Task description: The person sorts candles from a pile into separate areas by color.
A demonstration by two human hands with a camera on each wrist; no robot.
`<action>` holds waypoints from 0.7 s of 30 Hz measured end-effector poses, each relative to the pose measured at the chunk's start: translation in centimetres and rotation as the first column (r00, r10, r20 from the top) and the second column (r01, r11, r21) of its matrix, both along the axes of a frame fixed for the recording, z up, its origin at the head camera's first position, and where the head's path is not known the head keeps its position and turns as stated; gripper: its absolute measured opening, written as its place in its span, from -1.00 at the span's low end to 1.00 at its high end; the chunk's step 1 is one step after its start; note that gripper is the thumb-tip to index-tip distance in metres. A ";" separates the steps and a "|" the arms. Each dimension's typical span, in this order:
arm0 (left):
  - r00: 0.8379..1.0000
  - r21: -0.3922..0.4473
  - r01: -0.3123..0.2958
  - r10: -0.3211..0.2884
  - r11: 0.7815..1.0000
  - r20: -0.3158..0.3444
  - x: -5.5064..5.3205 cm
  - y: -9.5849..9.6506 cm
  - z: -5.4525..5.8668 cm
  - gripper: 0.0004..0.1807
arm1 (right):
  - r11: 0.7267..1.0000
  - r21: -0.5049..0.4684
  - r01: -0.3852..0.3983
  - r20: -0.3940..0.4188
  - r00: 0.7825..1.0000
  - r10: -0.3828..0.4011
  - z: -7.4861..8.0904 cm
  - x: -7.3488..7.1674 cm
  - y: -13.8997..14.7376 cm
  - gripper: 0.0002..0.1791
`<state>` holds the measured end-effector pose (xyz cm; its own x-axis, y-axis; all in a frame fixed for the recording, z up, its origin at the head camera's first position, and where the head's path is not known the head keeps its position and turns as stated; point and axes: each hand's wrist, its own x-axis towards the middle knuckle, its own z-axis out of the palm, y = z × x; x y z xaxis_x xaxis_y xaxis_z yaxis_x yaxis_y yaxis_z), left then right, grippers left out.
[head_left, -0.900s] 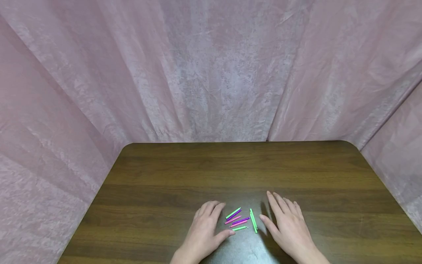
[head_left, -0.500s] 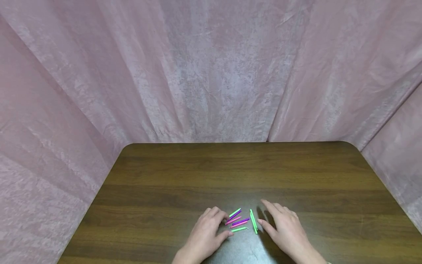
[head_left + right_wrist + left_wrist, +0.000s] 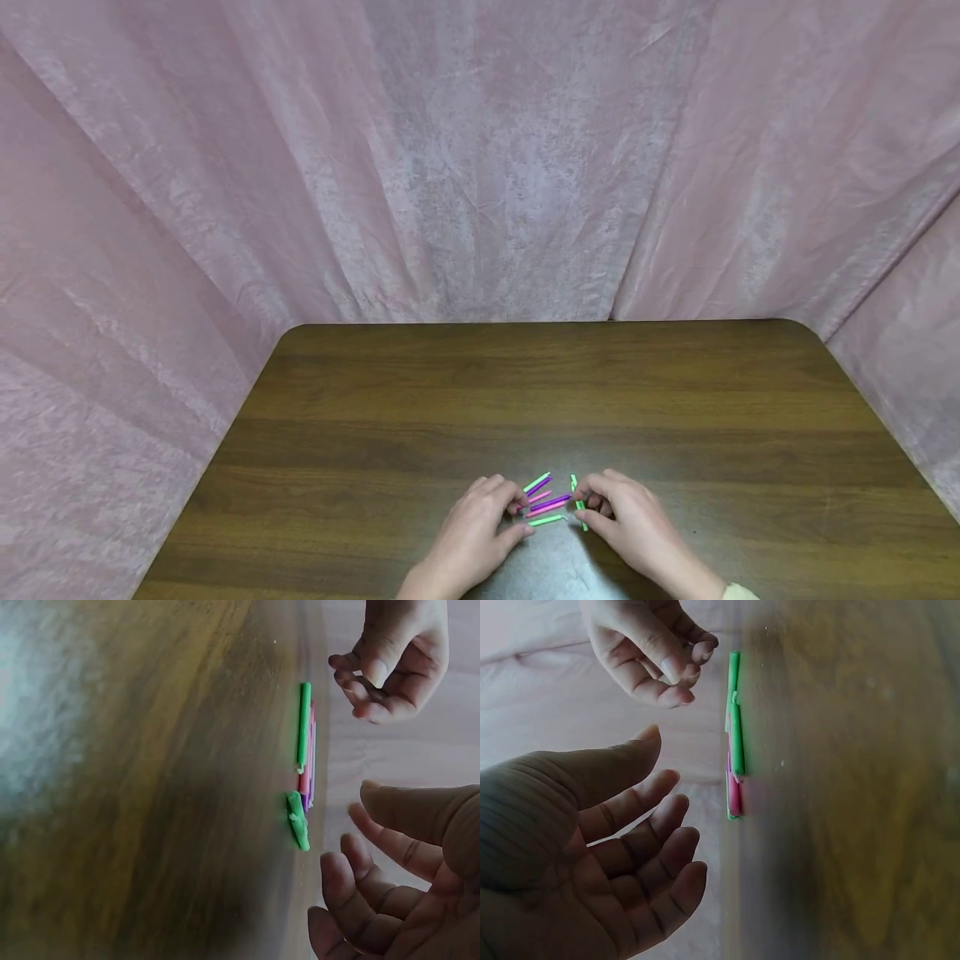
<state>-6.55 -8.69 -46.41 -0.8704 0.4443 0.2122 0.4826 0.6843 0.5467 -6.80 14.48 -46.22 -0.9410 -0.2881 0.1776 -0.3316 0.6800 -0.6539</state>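
Several thin birthday candles lie loose on the wooden table near its front. In the head view, a green candle (image 3: 546,520) with a white wick lies nearest the front, with a purple candle (image 3: 551,503) and pink ones behind it. Another green candle (image 3: 537,482) sits at the back left against a purple one. Green candles (image 3: 585,526) at the right point away from me, partly covered by my right hand (image 3: 633,525). Its fingers bend loosely around them, and the right wrist view shows no candle between them. My left hand (image 3: 480,525) hovers by the candles' left ends, fingers slightly bent, holding nothing.
The brown wooden table (image 3: 480,392) has rounded far corners. Pinkish draped curtains (image 3: 480,167) hang behind it and along both sides.
My right hand has moved left to the green candles and its fingers have bent more. The left hand has moved slightly right, fingers also bending. The candles look almost unmoved.
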 end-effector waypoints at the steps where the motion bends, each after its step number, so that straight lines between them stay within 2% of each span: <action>1: 1.000 0.001 0.000 0.000 1.000 0.008 0.0 0.0 0.0 -0.77 | 1.000 -0.004 -0.008 0.009 1.000 0.008 0.0 -0.1 -0.1 -0.78; 8: 0.999 0.010 -0.009 0.009 1.000 0.043 0.0 0.1 0.0 -0.79 | 1.000 0.016 -0.016 0.068 0.998 0.015 -0.4 -0.7 -0.8 -0.80; 21: 0.999 0.014 -0.017 0.017 1.000 0.038 0.0 0.0 -0.2 -0.80 | 0.997 0.068 -0.041 0.071 0.997 0.036 -0.9 -1.3 -1.7 -0.78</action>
<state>-6.53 -8.65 -46.56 -0.8854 0.4267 0.1846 0.4495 0.6843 0.5742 -8.05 12.75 -47.14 -0.9384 -0.3335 0.0902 -0.3135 0.7121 -0.6282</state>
